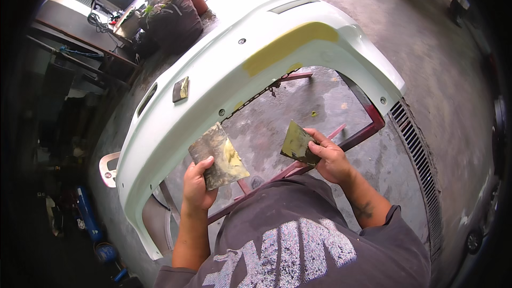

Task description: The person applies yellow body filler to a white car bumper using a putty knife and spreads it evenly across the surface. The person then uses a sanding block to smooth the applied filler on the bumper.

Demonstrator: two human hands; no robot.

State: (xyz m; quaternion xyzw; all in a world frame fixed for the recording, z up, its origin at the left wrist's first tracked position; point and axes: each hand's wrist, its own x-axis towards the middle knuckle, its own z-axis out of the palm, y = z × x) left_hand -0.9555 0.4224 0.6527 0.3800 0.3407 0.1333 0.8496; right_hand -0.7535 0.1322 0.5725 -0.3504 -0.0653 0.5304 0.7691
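Observation:
My left hand (200, 184) grips a square grey board (213, 152) smeared with pale yellow paste, held up in front of the bumper. In my right hand (333, 160) is a flat olive-coloured spreader (293, 141), pinched between thumb and fingers and apart from the board. A white car bumper (208, 69) arches across the view beyond both hands, with a broad yellow filler patch (285, 45) and smaller yellow spots along its lower edge. A small dark block with yellowish smears (180, 89) rests on the bumper's left part.
A red metal frame (373, 122) is under the bumper, over the grey concrete floor (437, 69). Drain grates (413, 154) run along the right and top. Upper left are plant pots, a dark bag (170, 21) and a metal rack. A blue cylinder (88, 213) lies lower left.

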